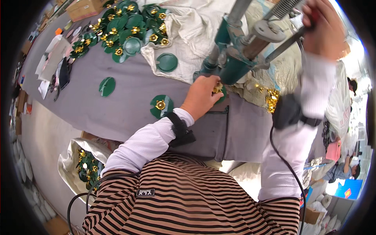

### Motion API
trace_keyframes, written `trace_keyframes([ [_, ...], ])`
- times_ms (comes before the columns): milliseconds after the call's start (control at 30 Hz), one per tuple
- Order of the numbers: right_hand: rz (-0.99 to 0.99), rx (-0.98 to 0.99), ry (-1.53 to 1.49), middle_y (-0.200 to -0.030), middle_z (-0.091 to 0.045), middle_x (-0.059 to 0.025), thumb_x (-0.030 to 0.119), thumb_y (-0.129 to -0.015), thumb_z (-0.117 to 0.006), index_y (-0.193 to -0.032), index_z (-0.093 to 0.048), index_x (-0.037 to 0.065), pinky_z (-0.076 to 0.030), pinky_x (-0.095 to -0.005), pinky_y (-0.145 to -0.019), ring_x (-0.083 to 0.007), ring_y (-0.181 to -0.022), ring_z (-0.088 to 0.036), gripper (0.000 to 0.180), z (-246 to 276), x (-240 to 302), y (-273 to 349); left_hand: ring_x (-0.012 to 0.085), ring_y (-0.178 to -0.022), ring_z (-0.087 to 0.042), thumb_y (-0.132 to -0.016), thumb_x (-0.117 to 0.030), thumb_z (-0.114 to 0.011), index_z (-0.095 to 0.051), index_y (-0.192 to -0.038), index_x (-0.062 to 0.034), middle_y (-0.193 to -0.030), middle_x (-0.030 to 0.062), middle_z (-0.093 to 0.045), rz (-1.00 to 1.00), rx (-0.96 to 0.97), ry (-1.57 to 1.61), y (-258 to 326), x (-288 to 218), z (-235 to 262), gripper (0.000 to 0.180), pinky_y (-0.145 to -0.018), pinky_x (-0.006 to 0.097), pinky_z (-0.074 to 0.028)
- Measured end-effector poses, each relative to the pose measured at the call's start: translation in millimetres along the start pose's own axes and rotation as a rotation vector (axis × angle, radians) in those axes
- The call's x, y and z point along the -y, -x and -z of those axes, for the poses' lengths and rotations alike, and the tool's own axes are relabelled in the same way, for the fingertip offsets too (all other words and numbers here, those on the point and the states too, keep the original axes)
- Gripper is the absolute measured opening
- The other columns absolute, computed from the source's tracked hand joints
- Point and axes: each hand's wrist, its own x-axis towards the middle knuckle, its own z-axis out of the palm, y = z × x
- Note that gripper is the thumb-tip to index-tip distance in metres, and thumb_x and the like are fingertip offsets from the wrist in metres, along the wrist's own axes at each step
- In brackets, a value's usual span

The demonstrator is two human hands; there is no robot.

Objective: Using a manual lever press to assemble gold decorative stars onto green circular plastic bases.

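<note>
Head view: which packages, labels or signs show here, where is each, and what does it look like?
Cardboard box: top left on the table, brown, rectangular.
Sack: lower left on the floor, silvery, open, holding green discs.
Shirt label: bottom centre on the striped shirt, small dark rectangle, pale lettering.
Blue panel: lower right, blue with a red mark.

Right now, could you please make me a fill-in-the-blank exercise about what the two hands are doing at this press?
1. The left hand holds a green disc under the ____ of the press.
2. The right hand grips the press ____ at the top right.
3. On the grey table, beside the left wrist, lies a disc with a ____ flower on it.
4. A sack of finished discs stands at the person's ____ side.

Missing words: base; lever; gold; left
</note>
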Motion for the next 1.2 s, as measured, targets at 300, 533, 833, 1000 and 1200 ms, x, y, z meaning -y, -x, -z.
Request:
trace_keyframes([
  [300,-0.250,-0.083,-0.295,-0.072,-0.058,-0.0099,0.013,-0.084,-0.048,-0.098,-0.058,-0.005,-0.041,-0.0262,-0.049,-0.0180,-0.060,-0.055,0.025,-49,4,-12,0.0280,-0.064,-0.062,-0.077,-0.024,-0.071,-0.061,-0.105,-0.0061,-0.073,0.0105,-0.066,0.242,0.388,-0.202,21,-8,145,0.035,-0.062,0.037,-0.051],
  [533,-0.369,-0.120,-0.399,-0.082,-0.061,-0.0047,0.014,-0.093,-0.059,-0.120,-0.062,-0.001,-0.045,-0.0195,-0.059,-0.0105,-0.067,-0.055,0.031,-43,-45,-30,0.0377,-0.072,-0.064,-0.079,-0.029,-0.067,-0.063,-0.089,-0.0050,-0.076,0.0169,-0.065,0.285,0.547,-0.414,50,28,167,0.026,-0.065,0.044,-0.050],
  [833,-0.297,-0.155,-0.336,-0.083,-0.060,-0.0023,0.014,-0.096,-0.055,-0.121,-0.061,-0.004,-0.043,-0.0154,-0.062,-0.0062,-0.071,-0.055,0.031,-40,-40,-21,0.0359,-0.076,-0.064,-0.071,-0.031,-0.070,-0.068,-0.088,-0.0072,-0.080,0.0169,-0.066,0.884,0.558,-0.821,206,7,378,0.029,-0.069,0.044,-0.049],
  [1000,-0.320,-0.138,-0.271,-0.081,-0.058,-0.0034,0.016,-0.095,-0.055,-0.124,-0.059,-0.003,-0.040,-0.0160,-0.056,-0.0071,-0.066,-0.051,0.035,-33,-40,-23,0.0341,-0.079,-0.065,-0.075,-0.033,-0.072,-0.068,-0.097,-0.0039,-0.087,0.0167,-0.068,0.662,0.278,-0.853,150,35,363,0.037,-0.072,0.042,-0.051],
  [1200,-0.308,-0.094,-0.259,-0.082,-0.060,-0.0046,0.016,-0.096,-0.054,-0.121,-0.060,-0.004,-0.042,-0.0174,-0.055,-0.0082,-0.065,-0.052,0.033,-38,-34,-19,0.0340,-0.090,-0.063,-0.073,-0.025,-0.077,-0.064,-0.110,-0.0038,-0.092,0.0170,-0.064,0.202,-0.282,-0.710,6,157,251,0.044,-0.079,0.041,-0.050],
])
